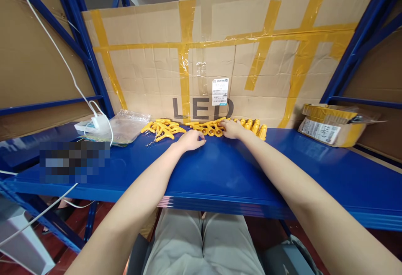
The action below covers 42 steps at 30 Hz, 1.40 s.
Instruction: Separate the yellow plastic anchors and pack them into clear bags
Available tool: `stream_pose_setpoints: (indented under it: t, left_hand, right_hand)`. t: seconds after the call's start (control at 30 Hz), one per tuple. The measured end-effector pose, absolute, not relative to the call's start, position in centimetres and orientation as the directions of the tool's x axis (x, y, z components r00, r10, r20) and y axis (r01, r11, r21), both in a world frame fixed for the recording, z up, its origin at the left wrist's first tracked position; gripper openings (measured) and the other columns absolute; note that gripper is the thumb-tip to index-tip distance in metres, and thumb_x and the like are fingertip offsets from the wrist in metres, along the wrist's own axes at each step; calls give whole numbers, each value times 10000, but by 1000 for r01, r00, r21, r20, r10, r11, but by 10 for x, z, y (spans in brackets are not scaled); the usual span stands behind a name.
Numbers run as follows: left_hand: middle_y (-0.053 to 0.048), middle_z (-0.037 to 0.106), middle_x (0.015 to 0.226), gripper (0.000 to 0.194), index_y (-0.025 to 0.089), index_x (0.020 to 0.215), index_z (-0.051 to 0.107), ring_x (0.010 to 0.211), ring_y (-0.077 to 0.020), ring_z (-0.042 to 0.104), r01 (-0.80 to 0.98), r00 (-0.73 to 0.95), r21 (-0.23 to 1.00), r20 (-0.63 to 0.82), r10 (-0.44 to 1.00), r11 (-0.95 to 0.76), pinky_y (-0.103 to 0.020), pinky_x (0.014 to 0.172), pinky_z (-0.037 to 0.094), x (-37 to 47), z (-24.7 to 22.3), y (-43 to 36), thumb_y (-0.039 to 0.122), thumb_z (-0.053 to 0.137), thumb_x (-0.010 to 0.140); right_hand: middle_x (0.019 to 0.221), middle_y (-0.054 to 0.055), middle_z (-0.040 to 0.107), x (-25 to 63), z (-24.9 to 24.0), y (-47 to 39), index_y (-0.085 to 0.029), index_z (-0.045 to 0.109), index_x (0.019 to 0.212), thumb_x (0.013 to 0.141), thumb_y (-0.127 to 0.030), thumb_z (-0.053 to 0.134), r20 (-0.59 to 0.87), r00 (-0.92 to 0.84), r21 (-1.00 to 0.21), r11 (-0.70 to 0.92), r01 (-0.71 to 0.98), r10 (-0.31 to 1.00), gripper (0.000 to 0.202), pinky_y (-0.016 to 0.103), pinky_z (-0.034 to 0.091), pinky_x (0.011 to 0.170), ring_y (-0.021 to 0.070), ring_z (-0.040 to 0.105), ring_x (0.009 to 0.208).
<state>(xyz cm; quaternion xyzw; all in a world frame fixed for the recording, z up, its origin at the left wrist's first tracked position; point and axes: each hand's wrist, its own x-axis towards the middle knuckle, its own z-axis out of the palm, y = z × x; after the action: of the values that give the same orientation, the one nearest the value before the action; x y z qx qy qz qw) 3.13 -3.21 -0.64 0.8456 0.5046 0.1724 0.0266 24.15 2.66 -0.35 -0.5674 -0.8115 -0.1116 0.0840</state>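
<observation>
"Left hand [190, 140]: pose?"

"Back upward, fingers loosely curled, thumb side toward the middle of the blue shelf [220, 170]. Forearm enters from lower left. Held near the front of the yellow parts; whether anything is pinched cannot be judged."

"Right hand [231, 128]?"

"Forearm comes in from lower right, wrist low, fingers reaching leftward over the yellow ring-ended parts [211, 132]. Contact appears likely, but grip on a part cannot be judged; the fingertips are too small in view."

"Appearance of the parts?"

"Glossy yellow throughout. Ring-ended parts lie between the hands, round ends facing the near edge. Left of them, yellow branched handles [163, 130] overlap in a loose pile; small metal spirals [151, 143] lie at its front left. Right of the right hand, yellow cylinders [256, 126] stand out in a slanting row. All sit toward the back of the shelf, before the cardboard sheet [150, 78] printed LED."

"Counts?"

"Hands, two. Round ends facing forward, three. Cylinders, at least four visible. Handles overlap too much to count. One clear plastic bag [129, 126] at left, one taped cardboard box [344, 126] at right, one paper label [220, 92] on the sheet."
</observation>
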Motion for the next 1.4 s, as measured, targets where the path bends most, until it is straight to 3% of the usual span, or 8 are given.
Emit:
stream_pose_setpoints:
  t: [0.13,0.37,0.53,0.73,0.87,0.97,1.2,1.4]
  left_hand:
    - [-28,691,775,258,185,937,701,731,-194,630,843,434,220,259,863,-490,-272,670,457,31,-8,-31,329,528,811]
    - [-24,686,761,262,188,940,700,706,-185,618,843,442,217,243,864,-492,-260,612,432,30,-9,-29,331,520,815]
    - [-25,676,755,265,185,936,699,696,-180,607,841,447,217,238,862,-495,-258,603,416,30,-9,-28,336,519,814]
    - [-27,670,746,271,179,932,703,692,-173,601,836,451,231,228,863,-498,-253,608,419,31,-9,-29,338,516,817]
    - [-26,675,753,274,178,934,706,685,-168,599,835,453,231,226,862,-500,-250,609,426,32,-8,-31,339,521,811]
    - [-28,677,760,286,177,944,705,685,-170,600,838,452,229,217,865,-496,-252,605,429,32,-7,-32,348,518,810]
    - [-36,690,789,287,177,943,703,730,-184,620,834,469,211,218,856,-511,-260,639,451,32,-8,-31,346,511,813]
    - [-62,696,916,288,193,982,687,891,-235,629,890,407,127,215,888,-438,-301,762,474,32,-6,-33,343,504,817]
  right_hand:
    - [1424,85,440,247,0,28,-210,488,1327,827,-284,417,264,-312,-19,328,944,913,510,578,243,1057,318,379,1296]
    - [1377,105,492,285,13,26,-165,508,1305,810,-207,395,457,-117,-116,189,975,882,510,521,348,1013,296,439,1256]
    - [1371,107,498,309,-4,20,-210,515,1304,798,-208,433,395,-10,-96,52,994,919,513,545,354,995,317,448,1248]
    - [1429,79,435,316,-20,17,-244,601,1179,804,-199,446,312,-60,3,63,998,948,409,632,206,1047,319,456,1244]
    - [1294,149,552,318,-14,19,-162,559,1215,781,-215,510,353,-21,-67,48,997,935,440,485,417,944,307,545,1142]
    - [1055,154,663,321,-14,23,-124,602,1100,743,-263,593,285,10,-185,45,982,959,383,371,502,805,284,627,970]
    - [635,78,634,329,-28,29,-153,599,1047,674,-328,664,182,-26,-355,90,931,983,417,376,511,551,260,635,570]
    - [721,112,643,321,-22,25,-130,626,960,670,-282,671,88,58,-402,-18,915,994,331,356,513,554,254,640,633]
